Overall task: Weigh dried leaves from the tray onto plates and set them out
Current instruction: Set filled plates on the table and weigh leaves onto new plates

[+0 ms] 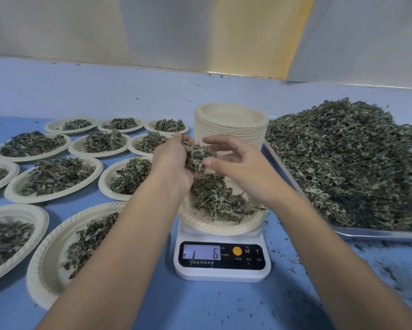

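My left hand (174, 163) is cupped around a clump of dried leaves (197, 156), held above the plate on the scale. My right hand (238, 163) hovers right beside it, fingers spread, thumb touching the clump. Below them a cream paper plate (214, 226) with a small heap of leaves sits on a white kitchen scale (221, 258), whose display reads 6. On the right a metal tray (371, 233) holds a big mound of dried leaves (347, 158).
Several filled plates (55, 177) cover the blue table (200, 303) to the left. A tall stack of empty plates (231, 125) stands behind the scale. Leaf crumbs litter the table at the right. A pale wall runs along the back.
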Motion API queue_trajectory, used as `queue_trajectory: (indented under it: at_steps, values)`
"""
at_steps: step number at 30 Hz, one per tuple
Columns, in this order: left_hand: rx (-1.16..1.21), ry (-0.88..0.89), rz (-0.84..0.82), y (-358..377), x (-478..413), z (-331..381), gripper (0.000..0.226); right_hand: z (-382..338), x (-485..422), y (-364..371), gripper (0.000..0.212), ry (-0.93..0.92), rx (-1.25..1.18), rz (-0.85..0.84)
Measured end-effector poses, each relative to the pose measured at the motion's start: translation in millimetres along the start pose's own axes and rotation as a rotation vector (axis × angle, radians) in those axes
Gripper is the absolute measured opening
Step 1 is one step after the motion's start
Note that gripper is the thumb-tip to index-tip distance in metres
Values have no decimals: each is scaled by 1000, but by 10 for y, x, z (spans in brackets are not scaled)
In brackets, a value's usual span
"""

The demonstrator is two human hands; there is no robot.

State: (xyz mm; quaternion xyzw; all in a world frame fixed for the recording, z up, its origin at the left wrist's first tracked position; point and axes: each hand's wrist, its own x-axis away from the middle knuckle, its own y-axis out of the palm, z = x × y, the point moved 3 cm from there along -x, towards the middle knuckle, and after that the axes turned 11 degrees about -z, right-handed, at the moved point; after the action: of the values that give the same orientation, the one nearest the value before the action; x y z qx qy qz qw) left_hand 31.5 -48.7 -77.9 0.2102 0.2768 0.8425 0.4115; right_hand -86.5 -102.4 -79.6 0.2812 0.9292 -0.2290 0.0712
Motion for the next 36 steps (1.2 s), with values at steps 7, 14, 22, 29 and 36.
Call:
queue_trajectory:
  at_steps: [7,14,22,29,36]
  values:
    - [-348,188,44,86,61,-107,27,-16,-27,128,35,-90,141,63]
    - [-310,178,26,82,44,-125,25,11,-30,81,9,-89,131,114]
    - [-331,140,40,53,-12,-154,32,21,-25,44,13,-31,59,184]
    - [-263,98,32,31,-27,-159,31,25,-17,-14,26,-35,25,252]
    - [-209,68,51,-8,-44,-105,30,55,-2,-141,32,-23,8,341]
